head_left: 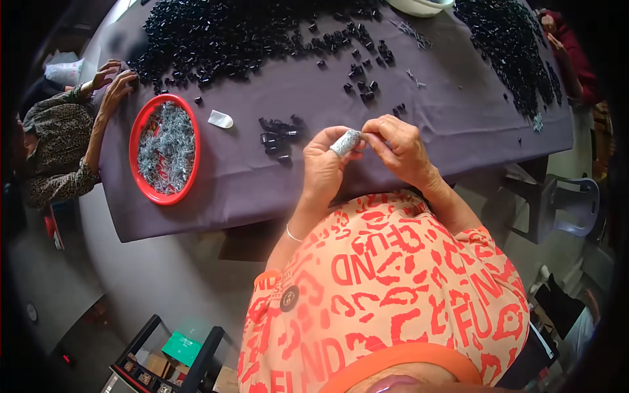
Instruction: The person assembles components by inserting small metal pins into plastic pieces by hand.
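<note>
My left hand (322,167) is raised over the near table edge, fingers curled. A silvery-grey wrapped, tube-like piece (344,143) shows at its fingertips; whether it covers a digit or is held, I cannot make out. Close against its right end, my right hand (401,149) has thumb and fingers pinched together, and whatever small piece is between them is hidden. Left of my hands lies a small group of black cylindrical parts (272,140). Farther left are a white finger-sleeve-like piece (221,119) and a red oval basin (134,157) filled with thin grey pieces.
A large heap of small black parts (216,39) covers the far side of the purple-grey tablecloth (223,203). Another black heap (504,52) lies far right, near a pale bowl (422,8). People sit at the left and right. A grey plastic chair (570,206) stands right.
</note>
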Available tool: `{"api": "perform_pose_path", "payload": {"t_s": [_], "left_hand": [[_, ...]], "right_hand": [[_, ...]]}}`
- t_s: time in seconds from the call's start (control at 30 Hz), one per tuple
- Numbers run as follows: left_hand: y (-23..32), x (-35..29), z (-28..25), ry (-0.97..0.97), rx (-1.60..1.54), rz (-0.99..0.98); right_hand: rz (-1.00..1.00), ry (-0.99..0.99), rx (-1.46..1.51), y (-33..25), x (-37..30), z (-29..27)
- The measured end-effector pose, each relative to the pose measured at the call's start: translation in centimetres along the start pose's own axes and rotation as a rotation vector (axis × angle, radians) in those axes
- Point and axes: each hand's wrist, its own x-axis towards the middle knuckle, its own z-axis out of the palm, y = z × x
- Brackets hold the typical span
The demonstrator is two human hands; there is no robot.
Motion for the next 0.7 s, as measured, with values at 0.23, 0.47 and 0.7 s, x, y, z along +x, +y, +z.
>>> {"api": "perform_pose_path", "payload": {"t_s": [0.23,0.47,0.7], "left_hand": [[-0.1,-0.14,0.22,-0.011,0.054,-0.013],[-0.32,-0.22,0.38,-0.037,-0.081,-0.112],[-0.63,0.31,-0.17,-0.186,-0.116,-0.057]], "right_hand": [[0.006,-0.017,0.021,0.33,-0.08,-0.13],[-0.034,0.047,-0.012,0.37,-0.23,0.07],[0.025,0.108,0.161,0.11,-0.6,-0.42]]}}
